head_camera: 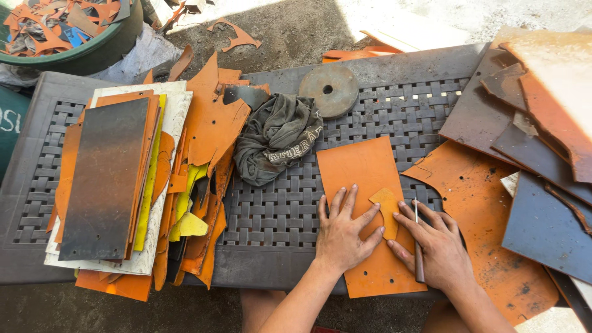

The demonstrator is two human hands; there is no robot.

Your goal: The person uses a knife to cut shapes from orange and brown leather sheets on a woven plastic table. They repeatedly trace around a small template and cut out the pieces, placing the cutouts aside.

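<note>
On the grey woven table (370, 111) I count two hands, one round metal disc (328, 90), one crumpled cloth (277, 137), and one green tub (92, 52) beyond it.

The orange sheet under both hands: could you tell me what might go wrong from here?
The left hand presses the small template flat; if it shifts, the traced line may wander. The right hand holds a thin pointed tool close to the left fingertips, so a slip could nick them. The orange sheet overhangs the table edge and might flex.
</note>
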